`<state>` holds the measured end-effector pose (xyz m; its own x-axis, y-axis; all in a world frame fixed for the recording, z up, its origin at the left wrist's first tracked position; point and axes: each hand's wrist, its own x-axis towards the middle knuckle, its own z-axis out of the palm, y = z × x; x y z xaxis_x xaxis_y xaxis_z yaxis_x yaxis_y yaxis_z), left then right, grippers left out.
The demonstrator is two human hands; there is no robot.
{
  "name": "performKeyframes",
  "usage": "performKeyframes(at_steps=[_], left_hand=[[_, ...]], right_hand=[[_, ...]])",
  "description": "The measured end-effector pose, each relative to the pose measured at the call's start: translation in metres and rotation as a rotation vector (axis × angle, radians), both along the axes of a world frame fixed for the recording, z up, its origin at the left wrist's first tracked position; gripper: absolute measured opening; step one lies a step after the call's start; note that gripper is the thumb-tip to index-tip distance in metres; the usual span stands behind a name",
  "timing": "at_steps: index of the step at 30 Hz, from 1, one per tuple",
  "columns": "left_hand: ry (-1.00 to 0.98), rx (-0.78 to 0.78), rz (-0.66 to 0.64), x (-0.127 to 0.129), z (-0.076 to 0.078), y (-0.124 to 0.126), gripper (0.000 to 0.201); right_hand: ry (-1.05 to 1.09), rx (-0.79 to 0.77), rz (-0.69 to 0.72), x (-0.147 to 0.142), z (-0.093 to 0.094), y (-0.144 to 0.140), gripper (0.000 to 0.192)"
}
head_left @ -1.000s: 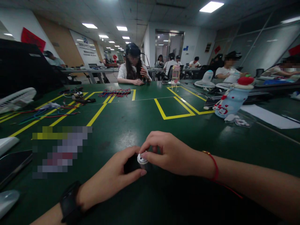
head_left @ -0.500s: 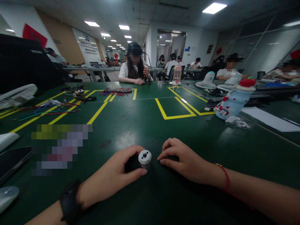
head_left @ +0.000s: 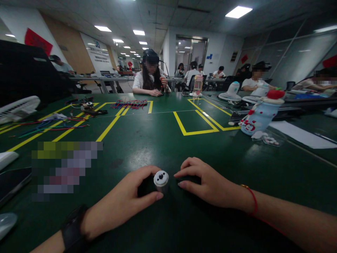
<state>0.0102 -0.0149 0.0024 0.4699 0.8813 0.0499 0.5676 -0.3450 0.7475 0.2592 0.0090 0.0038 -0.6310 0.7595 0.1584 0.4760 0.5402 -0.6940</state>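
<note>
A small cylinder (head_left: 161, 180) with a dark body and a white round end cap stands on the green table (head_left: 163, 140) close in front of me. My left hand (head_left: 123, 203), with a black watch on its wrist, is curled around it, thumb and fingers touching its sides. My right hand (head_left: 207, 182), with a red string on its wrist, rests flat on the table just right of the cylinder, fingertips a short gap from it, holding nothing.
Yellow tape lines (head_left: 195, 123) cross the table. Coloured wires (head_left: 50, 125) lie at the left, a white fan (head_left: 18, 109) beyond them, a phone (head_left: 13, 181) near left. A pale blue bottle (head_left: 259, 114) and white paper (head_left: 302, 133) lie right. A person (head_left: 150, 75) sits opposite.
My right hand came off the top of the cylinder and settled on the table to its right. My left hand kept its hold; the white cap is now uncovered.
</note>
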Motion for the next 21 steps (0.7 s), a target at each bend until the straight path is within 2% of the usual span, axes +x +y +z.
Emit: performKeyframes(at_steps=[6, 10, 14, 18, 21], left_hand=[[0.005, 0.01, 0.004, -0.002, -0.002, -0.001, 0.033], [0.01, -0.005, 0.003, -0.003, -0.003, -0.001, 0.035], [0.024, -0.013, 0.005, -0.002, -0.003, -0.001, 0.033], [0.028, -0.01, 0.008, -0.002, -0.002, -0.002, 0.032], [0.025, -0.003, 0.016, -0.002, -0.002, -0.002, 0.033]], right_hand=[[0.405, -0.398, -0.238, 0.009, -0.002, 0.017, 0.021], [0.598, -0.506, -0.326, 0.011, -0.007, 0.026, 0.022], [0.461, -0.453, -0.284, 0.009, -0.003, 0.022, 0.021], [0.257, -0.331, -0.18, 0.007, 0.001, 0.015, 0.022], [0.134, -0.2, -0.09, 0.007, 0.002, 0.013, 0.016]])
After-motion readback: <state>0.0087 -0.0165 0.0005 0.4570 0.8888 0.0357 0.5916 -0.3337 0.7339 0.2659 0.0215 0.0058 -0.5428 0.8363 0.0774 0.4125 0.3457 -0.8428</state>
